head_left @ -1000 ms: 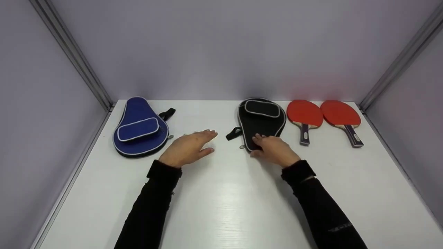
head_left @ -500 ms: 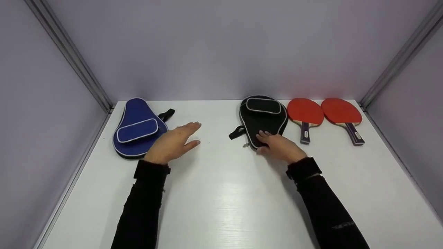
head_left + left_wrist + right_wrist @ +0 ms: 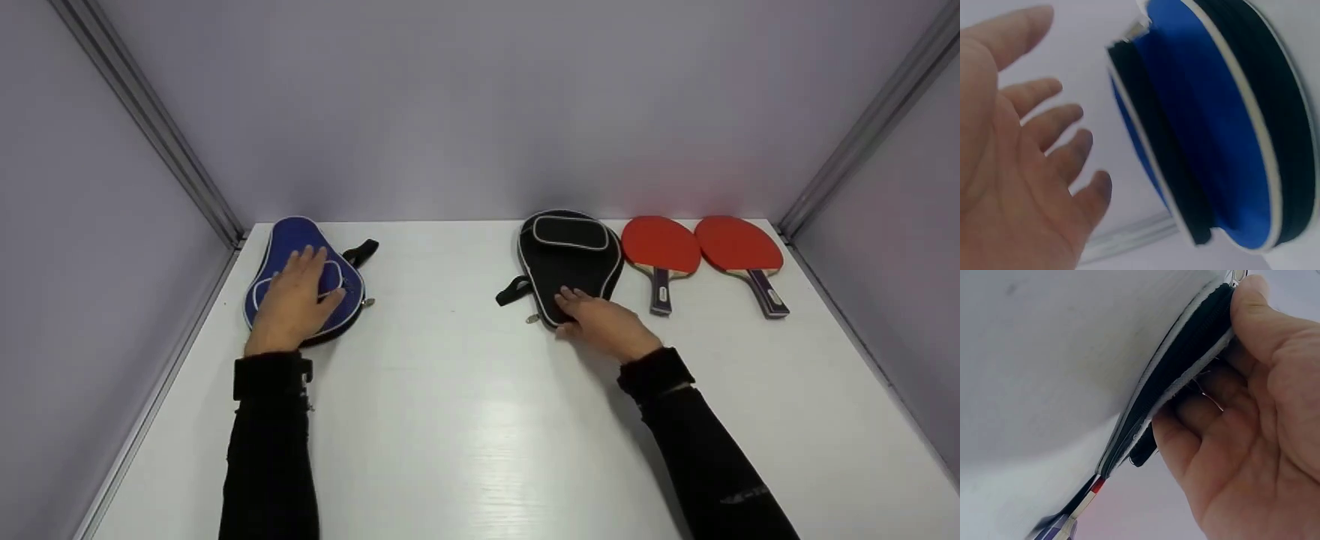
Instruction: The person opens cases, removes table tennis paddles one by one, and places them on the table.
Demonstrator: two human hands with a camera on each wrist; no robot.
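On the left of the table lies a blue table tennis bat case (image 3: 296, 234) with white piping and a raised pocket. My left hand (image 3: 287, 306) is over its pocket, fingers stretched out; in the left wrist view a gap shows between that hand and the case. A black bat case (image 3: 568, 264) lies right of centre, narrow end towards me. My right hand (image 3: 609, 328) rests its fingers on that narrow end, and in the right wrist view the thumb is by the zip edge (image 3: 1185, 343). Part of the blue pocket is hidden under the left hand.
Two red table tennis bats (image 3: 660, 244) lie side by side right of the black case, dark handles towards me. A black strap (image 3: 514, 290) sticks out left of the black case. Grey panels (image 3: 480, 112) enclose the white table (image 3: 435, 420).
My left hand has swung left from the middle of the table to over the blue case. The right hand stays on the black case, which has barely shifted.
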